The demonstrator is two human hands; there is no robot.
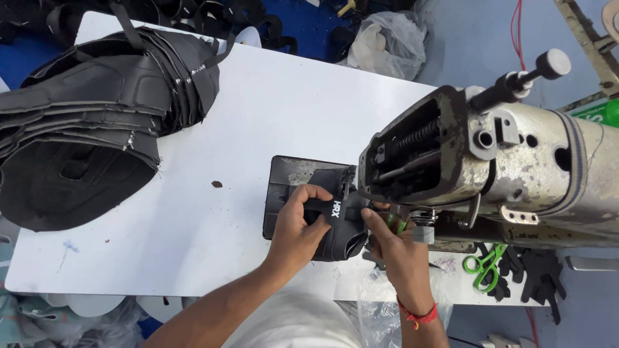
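Your left hand (pixel 298 227) and right hand (pixel 392 240) both pinch the black padded piece (pixel 335 222) at the needle. Sewing machine head (pixel 490 161) overhangs, blocking your view there. Stack of black pieces (pixel 97 116) sits far left; green snips (pixel 483 263) lie right.

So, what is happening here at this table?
A person sits at a worn sewing machine on a white table. Both hands hold a black fabric piece under the machine head: the left hand pinches it from the left, and the right hand steadies it near the needle area. A pile of black pieces lies at the far left, and green scissors lie at the right.
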